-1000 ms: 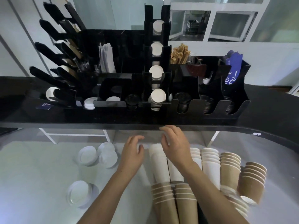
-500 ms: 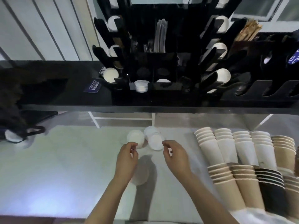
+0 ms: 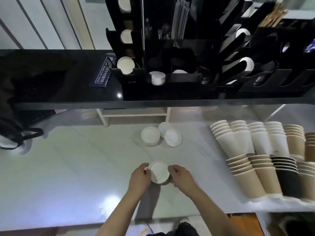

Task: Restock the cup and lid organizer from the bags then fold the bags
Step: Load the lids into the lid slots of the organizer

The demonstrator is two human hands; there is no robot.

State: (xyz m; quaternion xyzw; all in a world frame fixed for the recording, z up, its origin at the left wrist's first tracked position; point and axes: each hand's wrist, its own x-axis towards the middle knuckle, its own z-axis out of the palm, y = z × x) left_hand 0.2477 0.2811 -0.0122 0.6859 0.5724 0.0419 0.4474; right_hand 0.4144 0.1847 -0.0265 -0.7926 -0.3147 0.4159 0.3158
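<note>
A stack of white lids (image 3: 159, 173) sits on the pale counter (image 3: 76, 167) near its front edge. My left hand (image 3: 139, 178) grips the stack's left rim and my right hand (image 3: 181, 176) pinches its right rim. Three more white lid stacks (image 3: 161, 136) lie farther back in the middle. Rows of white, brown and black paper cups (image 3: 265, 155) lie on their sides at the right. The black cup and lid organizer (image 3: 187, 68) stands on the dark upper shelf, with lids and cups in several slots.
A dark blue paper packet (image 3: 101, 74) lies on the black shelf (image 3: 59, 92) left of the organizer. A black bag with handles (image 3: 15, 133) hangs over the counter's left end. Wooden stirrers (image 3: 272, 16) stand at the organizer's upper right.
My view swung left from the cups to the lids. Both hands moved from the cup rows to the near lid stack and closed on its rims.
</note>
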